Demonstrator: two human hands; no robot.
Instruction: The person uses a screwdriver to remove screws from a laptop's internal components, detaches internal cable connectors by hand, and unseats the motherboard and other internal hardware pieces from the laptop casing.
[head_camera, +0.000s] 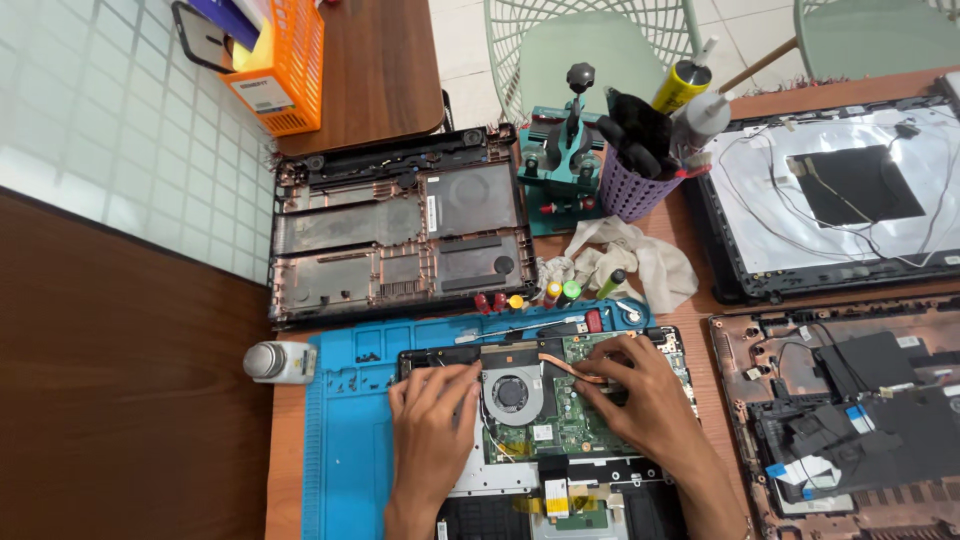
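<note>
View from above of an opened laptop (545, 420) lying on a blue repair mat (350, 440) on a wooden worktop (285, 460), directly in front of the person. Its long axis runs left to right across the view; the hinge edge points away from the person and the near edge is cut off by the bottom of the picture.

The left hand (432, 415) lies flat, fingers loosely spread, pressing on the board just left of the round cooling fan (512, 393); it grips nothing. The right hand (645, 395) is half curled over the green circuit board (575, 420), fingertips meeting near the right end of the copper heat pipe (568, 365). Whether they pinch a small part cannot be told.

To do this well, the left hand should hold the chassis steady while the right works with light fingertip pressure, not bending the pipe.

Behind the mat lies a removed black bottom cover (395, 235). Near it are a purple tool cup (632, 185), a crumpled cloth (625, 262) and a small white bottle (280, 361). 2 more dismantled laptop shells (850, 400) sit to the right.
</note>
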